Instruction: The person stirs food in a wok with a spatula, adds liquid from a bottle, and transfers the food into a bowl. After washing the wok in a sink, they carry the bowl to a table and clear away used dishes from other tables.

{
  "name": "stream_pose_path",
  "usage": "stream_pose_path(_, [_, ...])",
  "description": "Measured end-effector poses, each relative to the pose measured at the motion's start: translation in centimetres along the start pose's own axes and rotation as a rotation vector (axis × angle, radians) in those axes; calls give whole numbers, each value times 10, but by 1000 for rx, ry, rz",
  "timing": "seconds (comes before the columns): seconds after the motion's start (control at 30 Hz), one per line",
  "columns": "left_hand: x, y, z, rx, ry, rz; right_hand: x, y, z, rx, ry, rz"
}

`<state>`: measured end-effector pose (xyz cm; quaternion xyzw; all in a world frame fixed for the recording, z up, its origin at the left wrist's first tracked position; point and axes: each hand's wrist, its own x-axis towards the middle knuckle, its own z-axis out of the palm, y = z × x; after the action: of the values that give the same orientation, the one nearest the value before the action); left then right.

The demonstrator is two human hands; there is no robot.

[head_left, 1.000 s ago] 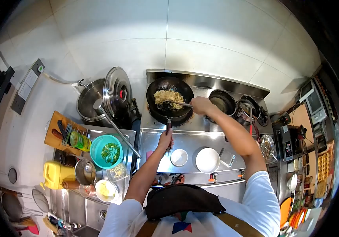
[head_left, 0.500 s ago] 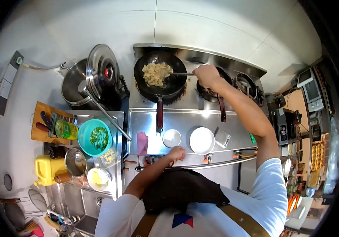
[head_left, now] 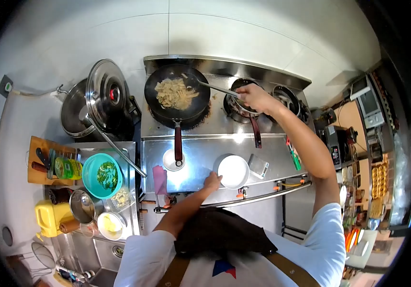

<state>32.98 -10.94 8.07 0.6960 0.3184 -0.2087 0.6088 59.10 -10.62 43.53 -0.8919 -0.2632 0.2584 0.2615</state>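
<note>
My right hand is closed round the handle of a long-handled metal cooking tool, whose far end reaches over the right rim of a black wok. Pale strips of food lie spread in the wok on the left burner. Down on the steel counter, my left hand has its fingers stretched out, fingertips right at the left rim of a large white bowl. A smaller white bowl stands further left, partly hidden by the wok's dark red handle.
A second pan stands on the right burner, beneath my right hand. A small scale lies beside the large bowl, and a pink cloth at the counter's left. Left of that are a turquoise bowl of chopped greens and a big lidded pot.
The small white bowl has shifted left towards the wok handle. My left hand has moved to the large bowl. The tool has come out of the food, which is spread more widely. The view has shifted.
</note>
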Motion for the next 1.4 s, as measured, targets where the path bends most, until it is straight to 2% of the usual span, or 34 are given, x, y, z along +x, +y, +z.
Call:
stream_pose_path(0.03, [8,-1,10,-19,-15,-21,-12,-20,-5,115,-38,135])
stream_pose_path(0.1, [11,10,14,-25,-9,-73,-13,-33,-12,231,-35,182])
stream_pose_path(0.17, [10,11,11,-23,-8,-132,-6,-38,-18,165,-17,123])
stream_pose_path(0.23, [20,-4,10,169,115,-2,0,-53,-31,-1,-74,153])
stream_pose_path(0.27, [24,-14,7,168,125,-5,2,-62,-34,-66,-83,144])
stream_pose_path(0.3, [23,-20,0,110,132,-21,7,-68,-36,-63,-87,134])
stream_pose_path(0.4, [9,-27,-32,-26,140,-54,37,-78,-43,-367,-193,189])
stream_pose_path(0.47, [-9,-23,-55,-159,120,-105,68,-69,-49,-418,-265,175])
stream_pose_path(0.5, [-17,-25,-65,-160,129,-106,79,-66,-49,-471,-338,172])
stream_pose_path(0.57, [-33,-36,-79,-138,188,-97,95,-59,-37,-440,-352,138])
stream_pose_path(0.6, [-41,-50,-87,-262,153,-52,104,-48,-23,-380,-297,134])
stream_pose_path(0.67, [-63,-69,-104,-247,150,-106,103,-46,2,-153,-131,179])
stream_pose_path(0.7, [-73,-77,-110,-235,139,-162,113,-37,11,-222,-101,164])
stream_pose_path(0.77, [-80,-109,-117,-173,131,-138,102,-42,27,-273,5,19])
stream_pose_path(0.8, [-83,-121,-120,-105,114,-116,101,-40,37,-270,8,14])
stream_pose_path(0.87, [-92,-128,-124,-112,82,-88,100,-30,56,-547,216,-319])
stream_pose_path(0.9, [-97,-132,-124,-124,44,-66,87,-39,64,-613,163,-251])
stream_pose_path(0.97, [-90,-148,-121,-65,27,-89,62,-31,84,-793,169,-373])
stream_pose_path(1.03, [-88,-151,-120,325,143,76,30,-15,104,-849,231,-423])
stream_pose_path(1.07, [-86,-152,-119,319,144,80,9,-11,110,-853,247,-431])
stream_pose_path(1.17, [-82,-147,-114,270,92,66,-41,18,134,-832,295,-361])
stream_pose_path(1.23, [-89,-129,-118,474,-44,68,-62,43,156,-802,227,-224])
stream_pose_path(1.27, [-88,-131,-116,476,-49,76,-62,60,169,-742,187,-126])
stream_pose_path(1.3, [-81,-142,-109,536,-52,119,-61,70,180,-746,195,-118])
stream_pose_path(1.37, [-77,-144,-106,604,-64,169,-57,80,204,-560,108,-24])
stream_pose_path(1.4, [-78,-139,-108,613,-152,106,-51,82,216,-479,128,11])
